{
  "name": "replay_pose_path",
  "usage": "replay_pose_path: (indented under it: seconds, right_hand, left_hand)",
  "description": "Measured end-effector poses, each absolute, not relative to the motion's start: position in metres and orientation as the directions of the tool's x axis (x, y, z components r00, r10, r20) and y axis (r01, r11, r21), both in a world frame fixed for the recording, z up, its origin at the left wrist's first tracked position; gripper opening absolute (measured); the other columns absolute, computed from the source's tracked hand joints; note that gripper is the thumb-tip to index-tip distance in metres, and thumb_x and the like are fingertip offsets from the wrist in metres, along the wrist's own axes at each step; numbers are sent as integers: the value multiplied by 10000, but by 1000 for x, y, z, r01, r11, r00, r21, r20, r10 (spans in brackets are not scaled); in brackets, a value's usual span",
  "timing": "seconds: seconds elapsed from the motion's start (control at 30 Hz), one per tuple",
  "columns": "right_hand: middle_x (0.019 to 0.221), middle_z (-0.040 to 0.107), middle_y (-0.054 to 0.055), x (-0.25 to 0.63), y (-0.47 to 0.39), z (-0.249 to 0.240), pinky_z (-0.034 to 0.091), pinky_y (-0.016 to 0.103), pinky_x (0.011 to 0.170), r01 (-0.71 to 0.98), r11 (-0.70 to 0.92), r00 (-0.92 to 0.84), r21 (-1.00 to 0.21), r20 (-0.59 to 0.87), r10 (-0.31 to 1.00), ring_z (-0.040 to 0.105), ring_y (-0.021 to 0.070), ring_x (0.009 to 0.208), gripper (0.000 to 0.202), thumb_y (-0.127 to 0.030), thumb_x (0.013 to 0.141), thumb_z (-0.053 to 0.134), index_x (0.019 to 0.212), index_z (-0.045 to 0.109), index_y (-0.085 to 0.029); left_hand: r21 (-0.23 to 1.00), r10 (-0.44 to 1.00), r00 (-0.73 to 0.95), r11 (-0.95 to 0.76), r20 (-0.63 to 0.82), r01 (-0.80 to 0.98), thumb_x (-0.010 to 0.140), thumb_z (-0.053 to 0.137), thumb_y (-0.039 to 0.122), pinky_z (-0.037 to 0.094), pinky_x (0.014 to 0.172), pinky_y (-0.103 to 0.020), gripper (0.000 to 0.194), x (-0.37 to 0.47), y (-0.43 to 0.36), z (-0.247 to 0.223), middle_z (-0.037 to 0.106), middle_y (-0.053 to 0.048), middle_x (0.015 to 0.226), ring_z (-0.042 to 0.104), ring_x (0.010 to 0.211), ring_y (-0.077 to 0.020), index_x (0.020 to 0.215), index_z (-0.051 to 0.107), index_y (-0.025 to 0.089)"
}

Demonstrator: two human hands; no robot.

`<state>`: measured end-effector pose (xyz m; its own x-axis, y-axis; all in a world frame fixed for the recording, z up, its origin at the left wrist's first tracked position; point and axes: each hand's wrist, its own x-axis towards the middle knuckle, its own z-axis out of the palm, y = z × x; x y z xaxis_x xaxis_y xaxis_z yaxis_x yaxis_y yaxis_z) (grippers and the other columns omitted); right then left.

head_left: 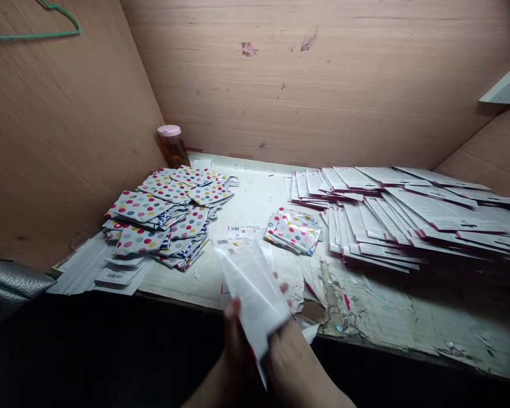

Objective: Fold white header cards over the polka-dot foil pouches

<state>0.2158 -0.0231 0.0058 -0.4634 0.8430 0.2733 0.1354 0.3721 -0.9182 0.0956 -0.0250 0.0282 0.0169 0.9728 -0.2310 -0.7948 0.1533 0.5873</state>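
Observation:
A white packaging bag with a glossy front is held tilted at the table's front edge, slightly blurred. My left hand grips its left side, with the thumb on the edge. My right hand is at its lower right; the bag covers most of this hand, and fingertips show past the right edge. I cannot tell whether that hand is inside the bag or behind it. Just beyond lie a printed white bag with a barcode and a small stack of folded polka-dot packets.
A heap of folded polka-dot packets lies at left, above flat white bags. Many white printed packages overlap at right. A jar with a pink lid stands in the back left corner. The table's front edge is torn. Wooden panels enclose the table.

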Motion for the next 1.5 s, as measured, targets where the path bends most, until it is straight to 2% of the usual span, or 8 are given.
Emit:
replay_pose_path:
  seconds: [0.13, 0.27, 0.33, 0.4, 0.47, 0.6, 1.13, 1.5]
  right_hand:
    - [1357, 573, 115, 246, -16, 26, 518, 420, 972, 218, 659, -678, -720, 374, 633, 545, 301, 1234, 521, -161, 838, 590, 1347, 549, -264]
    - [1027, 641, 102, 245, 29, 32, 532, 391, 838, 418, 551, -494, -722, 328, 805, 603, 241, 982, 319, -163, 946, 436, 1178, 637, -246]
    - [940, 610, 87, 237, 50, 20, 521, 396, 805, 425, 539, -482, -728, 322, 815, 583, 238, 916, 243, -202, 942, 464, 1057, 676, -230]
    - [895, 582, 73, 230, 62, 6, 512, 389, 786, 429, 530, -488, -732, 306, 818, 569, 229, 878, 171, -222, 920, 520, 962, 686, -216]
    - [863, 560, 60, 226, 66, -2, 501, 375, 764, 436, 516, -485, -738, 291, 825, 561, 220, 850, 126, -229, 906, 551, 892, 675, -206]
    - [837, 544, 49, 226, 63, -3, 478, 362, 743, 451, 493, -469, -744, 273, 840, 550, 211, 816, 118, -222, 905, 551, 841, 648, -204]
    - [822, 530, 39, 226, 67, -9, 438, 337, 728, 429, 518, -514, -740, 271, 814, 527, 213, 817, 114, -162, 903, 551, 794, 559, -198]
    - [843, 521, 37, 226, 67, -9, 455, 332, 737, 439, 544, -539, -715, 275, 796, 525, 208, 823, 120, -134, 898, 565, 800, 534, -196]
  left_hand:
    - [918, 898, -360, 105, -254, -383, 782, 640, 437, 413, 1021, -558, 627, 53, 9, 24, 650, -195, 1208, 574, 1178, -389, 1291, 512, 96]
    - [999, 844, -535, -25, 40, 35, 734, 731, 236, 70, 1195, -511, 806, 50, 16, 6, 228, -106, 1589, 127, 1474, -311, 1448, 358, 207]
    - [888, 885, -377, -82, 274, 453, 827, 629, 203, 41, 1187, -556, 559, 51, 10, -1, 307, -88, 1562, 123, 1475, -316, 1370, 500, 227]
    - [713, 936, -102, -183, 338, 677, 888, 545, 208, 179, 1160, -587, 354, 48, 1, -5, 556, -89, 1386, 355, 1391, -330, 1225, 640, 260]
    - [673, 949, 63, -264, 309, 691, 883, 571, 246, 296, 1130, -551, 352, 41, -7, -8, 631, -68, 1300, 490, 1296, -313, 1224, 643, 290]
    - [605, 940, 180, -326, 290, 727, 855, 623, 344, 294, 1134, -551, 592, 31, -16, -11, 486, -101, 1455, 412, 1357, -339, 1417, 457, 262]
    - [274, 908, 271, -362, 320, 891, 907, 545, 403, 416, 1085, -508, 528, 37, -14, -8, 530, -148, 1398, 448, 1334, -288, 1350, 467, 126]
    - [258, 911, 275, -358, 307, 897, 914, 532, 419, 420, 1086, -502, 538, 39, -13, -7, 531, -133, 1398, 446, 1335, -277, 1360, 444, 131]
